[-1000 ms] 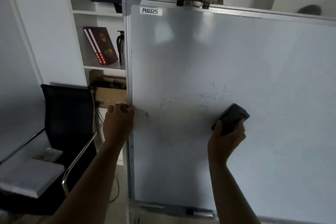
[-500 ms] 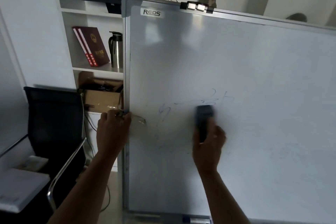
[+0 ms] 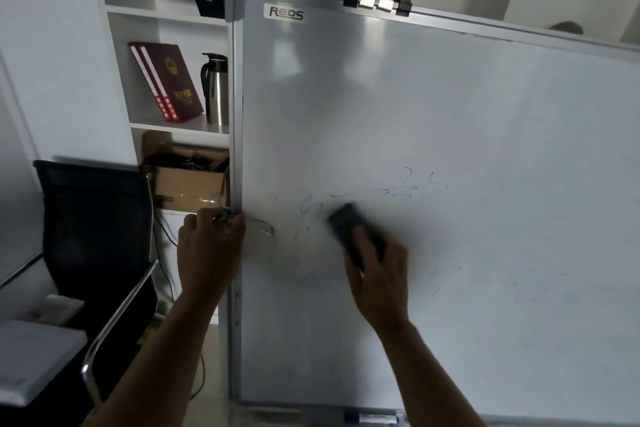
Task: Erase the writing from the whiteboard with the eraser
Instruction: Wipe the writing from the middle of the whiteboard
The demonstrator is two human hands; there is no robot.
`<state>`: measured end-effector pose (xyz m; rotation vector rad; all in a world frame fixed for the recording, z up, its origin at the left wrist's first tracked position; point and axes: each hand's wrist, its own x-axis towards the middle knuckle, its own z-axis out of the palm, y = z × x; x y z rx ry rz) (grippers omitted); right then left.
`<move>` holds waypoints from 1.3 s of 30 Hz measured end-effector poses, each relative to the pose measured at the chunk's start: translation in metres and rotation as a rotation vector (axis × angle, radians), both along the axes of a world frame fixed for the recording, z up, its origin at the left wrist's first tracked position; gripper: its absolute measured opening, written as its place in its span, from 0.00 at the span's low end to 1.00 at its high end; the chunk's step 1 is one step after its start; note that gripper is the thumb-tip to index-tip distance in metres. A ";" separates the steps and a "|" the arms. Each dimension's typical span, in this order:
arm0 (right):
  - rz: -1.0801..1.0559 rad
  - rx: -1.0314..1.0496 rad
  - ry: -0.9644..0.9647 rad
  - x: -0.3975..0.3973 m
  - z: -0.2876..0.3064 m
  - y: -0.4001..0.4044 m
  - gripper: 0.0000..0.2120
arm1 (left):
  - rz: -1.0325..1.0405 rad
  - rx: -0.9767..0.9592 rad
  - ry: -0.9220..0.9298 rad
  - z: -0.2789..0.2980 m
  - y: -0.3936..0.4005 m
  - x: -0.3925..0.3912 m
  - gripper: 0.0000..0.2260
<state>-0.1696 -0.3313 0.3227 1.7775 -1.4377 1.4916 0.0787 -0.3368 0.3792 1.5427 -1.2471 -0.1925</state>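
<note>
Head cam, close, facing whiteboard [image 3: 450, 149], angled down.

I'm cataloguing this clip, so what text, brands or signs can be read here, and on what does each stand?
"REDS": brand label at the top left corner of the whiteboard.
Blue handwriting on the whiteboard above the eraser: half wiped, unreadable.
Gold emblem and characters on the red books on the shelf: too blurred to read.
</note>
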 end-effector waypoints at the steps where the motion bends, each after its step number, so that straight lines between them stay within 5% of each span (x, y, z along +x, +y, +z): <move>1: -0.010 -0.024 0.127 -0.006 -0.001 -0.005 0.24 | -0.002 0.001 -0.003 -0.001 -0.001 0.001 0.16; 5: -0.062 0.001 -0.348 0.012 0.001 -0.007 0.28 | -0.004 -0.015 0.006 -0.001 0.000 0.000 0.16; 8: 0.003 -0.027 0.121 0.006 -0.002 -0.007 0.24 | -0.005 -0.013 0.010 -0.001 0.001 0.000 0.16; 12: -0.081 -0.023 -0.389 0.007 0.004 -0.010 0.28 | 0.001 -0.010 0.003 -0.001 -0.001 0.002 0.16; 15: -0.014 -0.058 0.141 -0.006 0.003 -0.011 0.24 | 0.018 -0.008 -0.016 -0.003 -0.002 0.001 0.16; 19: -0.071 -0.088 -0.359 -0.006 0.017 -0.014 0.27 | 0.023 -0.011 -0.077 -0.004 -0.003 0.001 0.15; 22: -0.070 -0.119 0.128 -0.021 0.016 -0.016 0.26 | 0.011 -0.070 -0.151 -0.003 -0.001 -0.001 0.12; 26: -0.074 -0.055 -0.437 -0.008 0.022 -0.012 0.28 | 0.008 -0.096 -0.188 -0.003 0.001 -0.004 0.11; 29: -0.029 -0.070 0.111 -0.014 0.017 -0.010 0.24 | 0.030 -0.090 -0.171 -0.004 0.000 -0.003 0.16; 33: -0.091 -0.062 -0.490 -0.022 0.027 -0.013 0.28 | 0.029 -0.073 -0.170 -0.002 -0.003 -0.004 0.12; 36: -0.052 -0.049 0.057 -0.025 0.024 -0.005 0.23 | 0.043 -0.085 -0.180 -0.002 -0.004 -0.004 0.11; 37: -0.073 -0.068 0.108 -0.040 0.025 -0.009 0.22 | 0.043 -0.083 -0.172 -0.003 -0.004 -0.004 0.11; 39: -0.026 -0.072 -0.391 -0.048 0.036 -0.011 0.22 | 0.049 -0.089 -0.163 -0.003 -0.004 -0.005 0.11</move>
